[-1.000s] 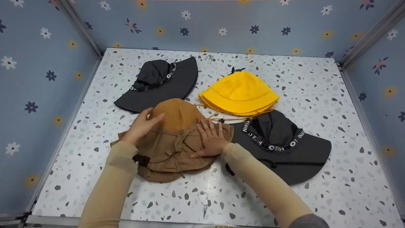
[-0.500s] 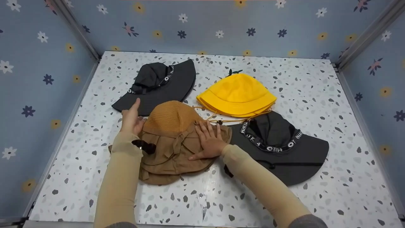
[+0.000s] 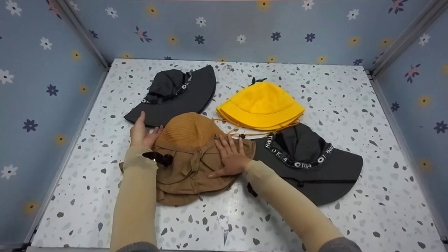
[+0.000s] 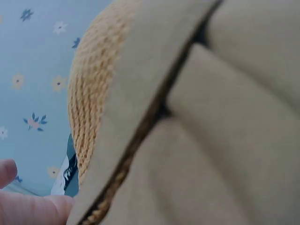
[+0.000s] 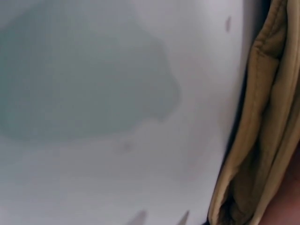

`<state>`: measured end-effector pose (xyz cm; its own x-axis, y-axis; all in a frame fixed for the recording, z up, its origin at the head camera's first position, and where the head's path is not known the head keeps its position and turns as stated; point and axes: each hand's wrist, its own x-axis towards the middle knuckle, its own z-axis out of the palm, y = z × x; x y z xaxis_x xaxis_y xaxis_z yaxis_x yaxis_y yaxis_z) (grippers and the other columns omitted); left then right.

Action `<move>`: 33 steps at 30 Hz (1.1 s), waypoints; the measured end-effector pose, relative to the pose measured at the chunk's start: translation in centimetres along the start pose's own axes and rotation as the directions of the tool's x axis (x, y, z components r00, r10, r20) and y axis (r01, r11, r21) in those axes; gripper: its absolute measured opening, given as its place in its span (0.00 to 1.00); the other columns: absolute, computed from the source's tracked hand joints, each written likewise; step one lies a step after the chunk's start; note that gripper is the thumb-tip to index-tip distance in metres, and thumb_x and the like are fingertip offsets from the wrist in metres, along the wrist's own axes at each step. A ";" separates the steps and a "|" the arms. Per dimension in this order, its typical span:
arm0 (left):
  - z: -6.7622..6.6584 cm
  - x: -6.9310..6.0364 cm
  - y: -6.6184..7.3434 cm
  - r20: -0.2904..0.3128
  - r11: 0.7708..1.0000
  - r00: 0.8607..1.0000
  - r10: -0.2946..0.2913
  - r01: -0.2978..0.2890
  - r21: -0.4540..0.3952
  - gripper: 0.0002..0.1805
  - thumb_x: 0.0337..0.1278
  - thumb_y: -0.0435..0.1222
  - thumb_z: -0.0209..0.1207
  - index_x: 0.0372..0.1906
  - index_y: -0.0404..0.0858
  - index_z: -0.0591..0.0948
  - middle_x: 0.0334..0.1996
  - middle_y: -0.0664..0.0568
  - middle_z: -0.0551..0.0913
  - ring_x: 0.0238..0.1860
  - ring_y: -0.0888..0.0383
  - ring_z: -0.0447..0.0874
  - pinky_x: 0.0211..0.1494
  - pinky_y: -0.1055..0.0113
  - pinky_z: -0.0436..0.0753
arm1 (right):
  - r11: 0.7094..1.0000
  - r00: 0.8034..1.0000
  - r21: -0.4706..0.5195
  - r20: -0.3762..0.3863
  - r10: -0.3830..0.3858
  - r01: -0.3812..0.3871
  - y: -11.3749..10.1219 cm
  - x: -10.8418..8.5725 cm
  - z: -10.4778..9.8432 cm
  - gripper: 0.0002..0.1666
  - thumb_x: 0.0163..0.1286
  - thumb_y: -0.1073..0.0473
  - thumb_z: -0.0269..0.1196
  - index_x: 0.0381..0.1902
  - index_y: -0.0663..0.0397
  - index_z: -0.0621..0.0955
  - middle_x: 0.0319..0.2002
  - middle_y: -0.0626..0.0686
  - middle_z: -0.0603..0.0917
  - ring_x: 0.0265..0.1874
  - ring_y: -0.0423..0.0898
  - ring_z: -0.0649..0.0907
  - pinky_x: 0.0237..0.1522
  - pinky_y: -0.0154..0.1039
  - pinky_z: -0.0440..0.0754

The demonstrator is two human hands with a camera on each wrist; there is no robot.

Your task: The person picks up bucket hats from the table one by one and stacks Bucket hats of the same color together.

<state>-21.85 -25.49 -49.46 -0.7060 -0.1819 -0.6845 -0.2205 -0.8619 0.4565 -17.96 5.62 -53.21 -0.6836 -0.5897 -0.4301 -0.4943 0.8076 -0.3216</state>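
Observation:
A brown cloth hat with a woven tan crown (image 3: 190, 131) lies at the front middle of the table, its folded brim (image 3: 185, 190) spread toward the person. My left hand (image 3: 142, 134) is at the left side of the crown, thumb raised and apart from the fingers. In the left wrist view, a fingertip (image 4: 58, 208) meets the hat's cloth edge. My right hand (image 3: 232, 159) rests with spread fingers on the right part of the brown hat. The right wrist view shows the layered brown brim edge (image 5: 262, 112) beside the white tabletop.
A black wide-brimmed hat (image 3: 178, 101) lies at back left, close to my left hand. A yellow bucket hat (image 3: 262, 103) with a cord is behind the brown hat. Another black hat (image 3: 336, 175) lies right, under my right forearm's side. Flowered panels (image 3: 224, 31) enclose the table.
My left hand has shifted left and down from the top of the crown to its side, the thumb now pointing up. My right hand stays on the brown hat.

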 end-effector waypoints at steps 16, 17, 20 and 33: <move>0.0 0.6 -0.3 -0.018 0.999 1.000 0.006 -0.007 -0.052 0.28 0.68 0.41 0.58 0.69 0.52 0.64 0.54 0.56 0.69 0.52 0.59 0.66 0.52 0.63 0.78 | 1.000 1.000 -0.003 -0.001 0.008 -0.008 0.0 0.2 0.2 0.74 0.56 0.18 0.59 0.80 0.49 0.34 0.79 0.53 0.25 0.77 0.56 0.25 0.72 0.66 0.21; 0.1 0.6 -0.4 -0.013 0.998 1.000 0.008 -0.008 -0.054 0.26 0.67 0.40 0.59 0.67 0.50 0.65 0.51 0.56 0.70 0.51 0.59 0.67 0.51 0.63 0.78 | 1.000 1.000 -0.005 0.000 0.010 -0.010 0.0 0.2 0.2 0.74 0.56 0.18 0.59 0.80 0.49 0.34 0.79 0.53 0.25 0.77 0.56 0.25 0.72 0.66 0.21; 0.2 0.5 -0.5 -0.004 0.998 1.000 0.014 -0.014 -0.054 0.21 0.65 0.38 0.61 0.60 0.46 0.69 0.49 0.54 0.71 0.48 0.58 0.70 0.48 0.64 0.79 | 1.000 1.000 -0.013 -0.002 0.015 -0.015 0.0 0.2 0.2 0.75 0.55 0.18 0.59 0.80 0.49 0.34 0.79 0.53 0.25 0.77 0.56 0.25 0.72 0.66 0.21; 1.0 0.9 -1.2 -0.037 0.990 0.993 0.113 -0.109 0.093 0.19 0.59 0.30 0.66 0.47 0.41 0.68 0.34 0.54 0.71 0.29 0.59 0.65 0.26 0.72 0.66 | 1.000 1.000 -0.009 -0.006 0.016 -0.016 0.0 0.2 0.2 0.75 0.54 0.17 0.58 0.80 0.49 0.33 0.79 0.53 0.24 0.76 0.56 0.25 0.72 0.66 0.21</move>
<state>-22.92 -24.14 -50.08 -0.7010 -0.2957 -0.6490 -0.2035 -0.7893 0.5794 -18.01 5.53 -53.49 -0.6945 -0.5767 -0.4301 -0.4882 0.8169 -0.3070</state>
